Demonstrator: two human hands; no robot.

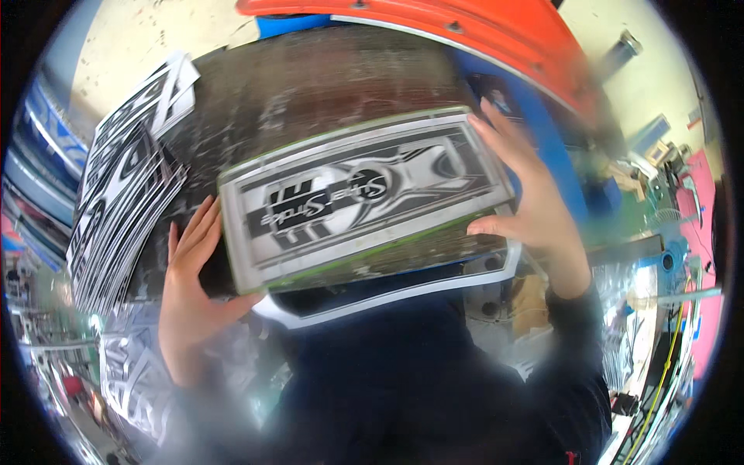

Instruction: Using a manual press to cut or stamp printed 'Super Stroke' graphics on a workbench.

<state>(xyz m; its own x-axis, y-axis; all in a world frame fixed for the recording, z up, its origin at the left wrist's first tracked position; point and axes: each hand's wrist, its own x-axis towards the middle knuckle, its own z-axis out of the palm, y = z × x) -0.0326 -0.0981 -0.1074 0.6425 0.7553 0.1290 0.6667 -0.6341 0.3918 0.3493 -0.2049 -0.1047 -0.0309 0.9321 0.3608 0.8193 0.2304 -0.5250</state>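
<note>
A rectangular clear-edged frame [353, 141] with green sides lies at a slant over the dark worktop. Inside its border shows a black, white and grey printed sheet [438, 163]. My left hand [194, 283] is at the left end, its thumb by the near left corner and its fingers along the side. At the right end, my right hand [535, 198] spans the frame, fingertips on the far corner and thumb at the near edge. A white-bordered strip [403, 298] shows below the frame, near my body. Whether the frame rests on the worktop or is lifted, I cannot tell.
A fanned stack of black-and-white printed sheets [128, 201] lies on the left of the scuffed dark worktop [325, 74]. Beyond the far edge is a large orange panel [480, 35], with a blue surface [554, 174] at the right. Cluttered benches line the right side.
</note>
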